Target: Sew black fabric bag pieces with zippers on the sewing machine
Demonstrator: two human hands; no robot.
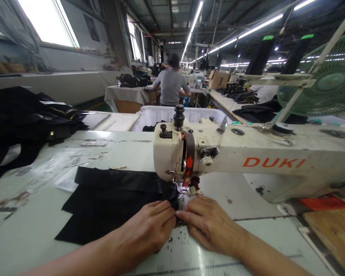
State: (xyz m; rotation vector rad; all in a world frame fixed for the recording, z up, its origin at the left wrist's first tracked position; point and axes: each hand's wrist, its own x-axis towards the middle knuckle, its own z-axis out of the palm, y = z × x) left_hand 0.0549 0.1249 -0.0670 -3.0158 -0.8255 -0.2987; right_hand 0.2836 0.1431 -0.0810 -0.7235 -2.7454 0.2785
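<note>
Black fabric (112, 203) lies flat on the table, its right edge under the needle area of a white sewing machine (224, 145). My left hand (158, 222) rests on that right edge with its fingers closed and gripping the cloth. Close beside it, my right hand (204, 218) reaches in from the right, its index finger touching the fabric's edge just in front of the presser foot (184, 190). The right hand's other fingers curl by the foot, and whatever they may hold is hidden.
A pile of black garment pieces (25, 122) lies at the left. Behind the machine stands a white bin (212, 113). A wooden board (333, 234) is at the right edge, below a green fan (327, 76). Farther off, a person (172, 86) sits facing away.
</note>
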